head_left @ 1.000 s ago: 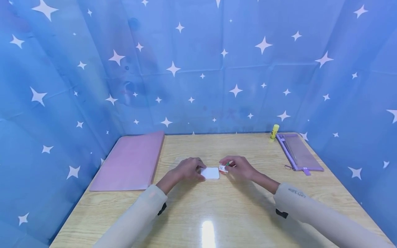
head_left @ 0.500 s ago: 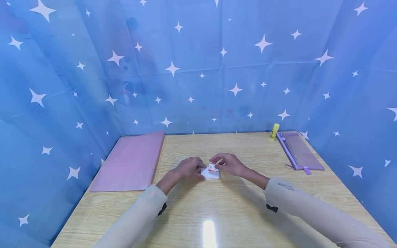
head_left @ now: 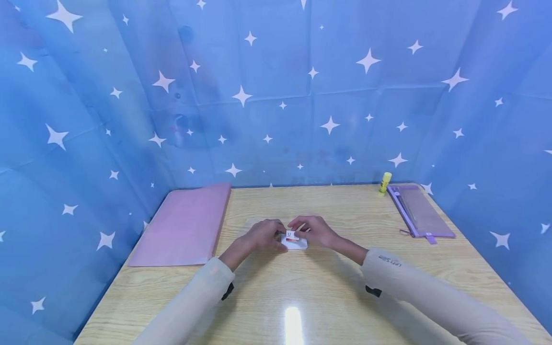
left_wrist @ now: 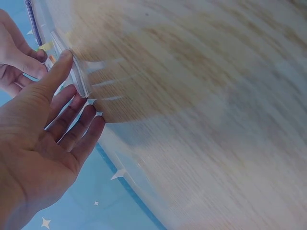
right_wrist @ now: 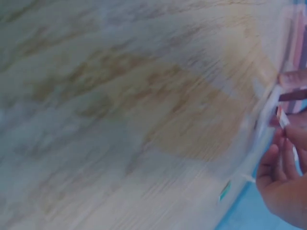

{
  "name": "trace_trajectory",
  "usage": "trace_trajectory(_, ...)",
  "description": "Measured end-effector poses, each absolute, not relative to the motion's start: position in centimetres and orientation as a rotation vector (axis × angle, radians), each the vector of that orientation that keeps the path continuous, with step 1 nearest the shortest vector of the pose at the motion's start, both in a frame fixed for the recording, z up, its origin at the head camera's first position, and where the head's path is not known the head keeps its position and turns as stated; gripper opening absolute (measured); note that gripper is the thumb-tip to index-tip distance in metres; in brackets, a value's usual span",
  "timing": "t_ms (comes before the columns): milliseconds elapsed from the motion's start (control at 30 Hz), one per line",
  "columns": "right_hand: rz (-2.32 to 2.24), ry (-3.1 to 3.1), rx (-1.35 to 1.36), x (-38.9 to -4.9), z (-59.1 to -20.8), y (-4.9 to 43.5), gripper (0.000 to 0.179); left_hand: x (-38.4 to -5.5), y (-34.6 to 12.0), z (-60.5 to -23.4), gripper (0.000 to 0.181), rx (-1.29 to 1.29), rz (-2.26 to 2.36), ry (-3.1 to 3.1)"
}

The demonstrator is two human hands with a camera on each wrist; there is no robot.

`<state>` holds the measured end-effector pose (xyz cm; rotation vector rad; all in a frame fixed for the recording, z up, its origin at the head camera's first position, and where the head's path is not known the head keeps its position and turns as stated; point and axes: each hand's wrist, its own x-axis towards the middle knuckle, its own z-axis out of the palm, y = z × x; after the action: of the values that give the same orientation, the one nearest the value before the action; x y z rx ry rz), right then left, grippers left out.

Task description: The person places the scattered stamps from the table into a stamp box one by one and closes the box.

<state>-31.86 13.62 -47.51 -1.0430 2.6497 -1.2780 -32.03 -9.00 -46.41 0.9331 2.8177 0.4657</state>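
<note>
A small white flat pad (head_left: 298,245) with rounded corners, thick as a thin stack in the left wrist view (left_wrist: 80,80), lies on the table. My left hand (head_left: 262,235) holds its left end, thumb on the near side and fingers at the far side. Above the pad, my right hand (head_left: 318,232) pinches a small white block (head_left: 292,235) with a red-orange band and a dark "U" mark, which looks like an eraser. The block covers part of the pad; whether they touch, I cannot tell. In the right wrist view the right hand (right_wrist: 288,177) shows at the edge.
A pink folder (head_left: 183,225) lies at the left of the wooden table (head_left: 258,297). A yellow glue stick (head_left: 385,183) stands at the back right, beside a purple mesh zip pouch (head_left: 422,211). A blue starry curtain (head_left: 284,120) surrounds the table's back and sides.
My right hand has moved left with the white block, from beside the pad's right end to over the pad. The left hand has stayed at the pad's left end.
</note>
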Motion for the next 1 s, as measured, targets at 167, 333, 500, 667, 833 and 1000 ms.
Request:
trace_trajectory(167,-1.297,2.634,-1.025,-32.0,-48.2,13.7,0.023,-32.0,-9.0,-46.5,0.049,0.919,0.488,2.809)
trace_trajectory(333,-1.297,2.634,-1.008,-32.1,-48.7,13.7,0.023,-32.1,-9.0,-46.7,0.051,0.909,0.488,2.814)
trace_trajectory(500,-1.312,2.647,-1.017,-32.1,-49.2,13.6,0.02,-32.2,-8.9,-46.8,0.05,0.927,0.479,2.821)
trace_trajectory(667,-1.302,2.698,-1.03,-32.1,-49.3,13.6,0.014,-32.2,-9.0,-46.7,0.05,0.939,0.477,2.822)
trace_trajectory(833,-1.235,2.731,-1.066,-31.7,-49.2,13.9,0.011,-32.1,-9.0,-46.6,0.051,0.914,0.489,2.816)
trace_trajectory(1000,-1.195,2.732,-1.081,-31.4,-49.5,14.1,0.015,-32.2,-9.0,-46.8,0.052,0.921,0.489,2.81)
